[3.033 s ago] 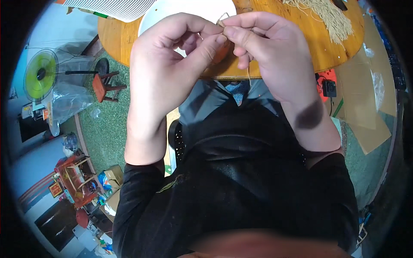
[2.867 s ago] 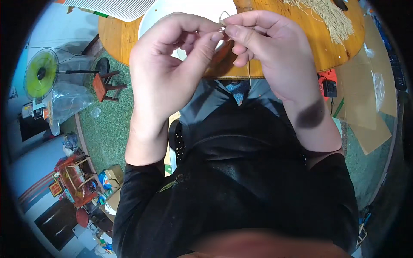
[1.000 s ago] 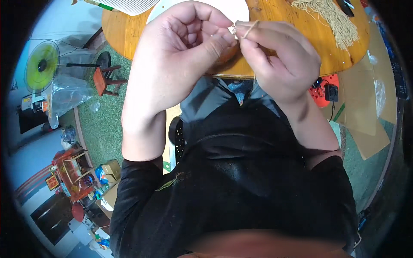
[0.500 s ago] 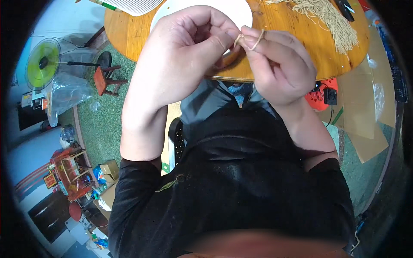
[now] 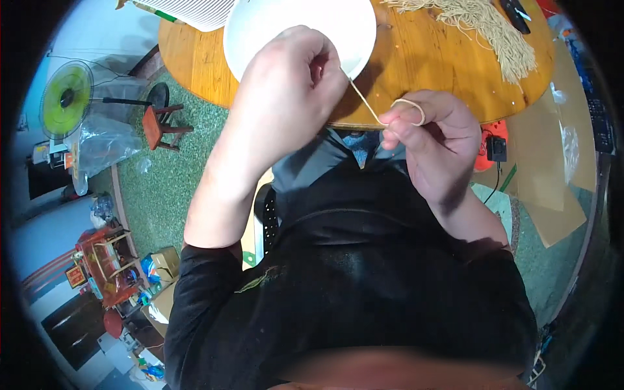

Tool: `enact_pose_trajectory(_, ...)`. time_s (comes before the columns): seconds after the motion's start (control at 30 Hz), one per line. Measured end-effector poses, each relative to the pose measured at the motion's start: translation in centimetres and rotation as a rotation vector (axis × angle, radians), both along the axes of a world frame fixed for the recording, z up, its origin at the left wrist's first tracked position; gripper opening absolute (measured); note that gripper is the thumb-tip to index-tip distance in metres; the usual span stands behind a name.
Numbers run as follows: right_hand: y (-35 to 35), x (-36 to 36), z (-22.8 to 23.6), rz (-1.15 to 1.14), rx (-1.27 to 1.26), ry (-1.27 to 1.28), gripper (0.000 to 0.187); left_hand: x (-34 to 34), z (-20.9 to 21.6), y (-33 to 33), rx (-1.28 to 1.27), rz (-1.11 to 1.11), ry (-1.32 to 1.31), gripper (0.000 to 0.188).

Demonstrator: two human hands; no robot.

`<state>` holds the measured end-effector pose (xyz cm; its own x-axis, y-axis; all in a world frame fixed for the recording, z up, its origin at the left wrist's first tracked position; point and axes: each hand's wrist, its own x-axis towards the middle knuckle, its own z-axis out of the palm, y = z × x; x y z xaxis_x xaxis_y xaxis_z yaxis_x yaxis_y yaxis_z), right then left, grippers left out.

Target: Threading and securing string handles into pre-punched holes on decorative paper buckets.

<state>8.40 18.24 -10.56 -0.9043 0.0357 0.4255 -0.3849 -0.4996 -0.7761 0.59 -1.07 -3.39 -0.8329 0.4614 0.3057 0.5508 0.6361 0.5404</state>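
Note:
A thin beige string (image 5: 366, 101) runs taut between my two hands, just over the near edge of the wooden table (image 5: 429, 65). My left hand (image 5: 292, 91) is closed on one end, its fingertips mostly hidden behind the back of the hand. At the other end my right hand (image 5: 435, 133) pinches the string between thumb and fingers, and a loop of it curls over the index finger. Behind my left hand lies a white round plate or basin (image 5: 305, 18). A bundle of beige strings (image 5: 484, 32) is spread on the table's far right.
Beside the string bundle lies a black-handled tool (image 5: 515, 16). A white ribbed tray (image 5: 198, 12) sits at the table's far left. On the floor are a small reddish stool (image 5: 153, 127), a green fan (image 5: 66, 99) and cardboard (image 5: 549, 169) at the right.
My hands have drawn apart from fingertips together. The left went left and slightly down, the right down toward me, and the string now stretches between them.

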Motion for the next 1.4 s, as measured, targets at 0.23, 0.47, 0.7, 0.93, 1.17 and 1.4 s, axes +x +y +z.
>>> enact_pose_trajectory(0.23, 0.5, -0.7, 0.7, 0.067, -0.12, -0.166, 0.007, -0.2, 0.7, 0.0, 0.028, 0.047, 0.109, 0.008)
enact_pose_trajectory(0.47, -0.1, -1.0, 2.6, 0.081, -0.169, -0.234, 0.011, 1.8, 2.4, 0.4, 0.022, -0.198, 0.257, 0.047)
enact_pose_trajectory(0.7, 2.4, -0.9, 4.1, 0.168, -0.393, -0.307, 0.031, 1.4, 0.7, -0.2, 0.012, -0.243, 0.438, 0.027)
enact_pose_trajectory(0.93, 6.6, -0.3, 1.9, -0.007, 0.396, -0.388, 0.042, 2.3, 1.0, -3.3, 0.031, -0.269, 0.403, 0.015)
enact_pose_trajectory(1.17, 5.5, 0.5, 1.2, -0.462, 1.253, -0.024, 0.015, 2.1, 1.3, -4.4, 0.022, -0.337, 0.404, 0.03)
enact_pose_trajectory(1.4, 8.6, -0.1, 5.8, -0.402, 1.25, -0.218, 0.019, -1.5, 2.4, -7.9, 0.032, -0.36, 0.336, 0.042)
